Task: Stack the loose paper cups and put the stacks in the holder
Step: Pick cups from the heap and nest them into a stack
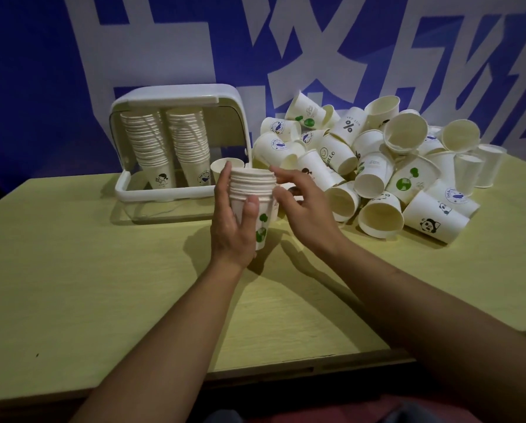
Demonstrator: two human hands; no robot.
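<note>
a short stack of nested white paper cups (254, 190), rims up, outermost printed with green trees, is held upright above the surface. the white holder (179, 148) stands behind it with its lid raised, two tall stacks (167, 141) side by side inside. a loose heap of white printed cups (377, 166) lies tumbled to the right, most on their sides.

Left hand (234, 221) raised, fingers and thumb curled in a grip. Right hand (298, 203) just beside it, fingers loosely extended. Both forearms bare.
</note>
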